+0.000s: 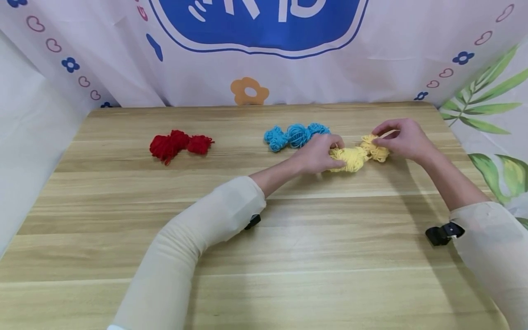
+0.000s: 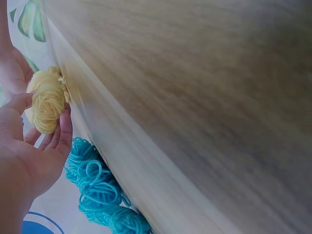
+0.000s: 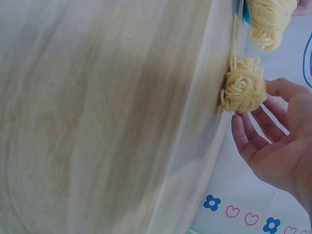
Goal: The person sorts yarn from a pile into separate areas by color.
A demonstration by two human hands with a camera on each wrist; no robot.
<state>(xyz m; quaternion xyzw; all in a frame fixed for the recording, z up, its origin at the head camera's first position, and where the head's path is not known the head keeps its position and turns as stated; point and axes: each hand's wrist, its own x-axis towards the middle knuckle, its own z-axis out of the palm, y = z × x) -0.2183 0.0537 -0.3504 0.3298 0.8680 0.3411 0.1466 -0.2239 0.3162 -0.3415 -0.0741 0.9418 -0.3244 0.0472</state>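
Observation:
Yellow yarn balls (image 1: 352, 159) lie in a row at the right of the table. My left hand (image 1: 316, 153) grips the ball at the row's left end, thumb on the near side; in the left wrist view its fingers curl round the yellow yarn (image 2: 48, 105). At the right end, my right hand (image 1: 406, 140) pinches a smaller, looser yellow ball (image 3: 243, 87) between thumb and fingertips. Loose strands trail from that ball toward the others. Behind my left hand sit three blue yarn balls (image 1: 298, 135), the rightmost partly covered by the hand.
Red yarn balls (image 1: 177, 142) lie close together at the back left of the wooden table (image 1: 288, 256). A white printed cloth (image 1: 198, 78) hangs behind the table's back edge. Black wrist cameras (image 1: 443, 233) stick out from the sleeves.

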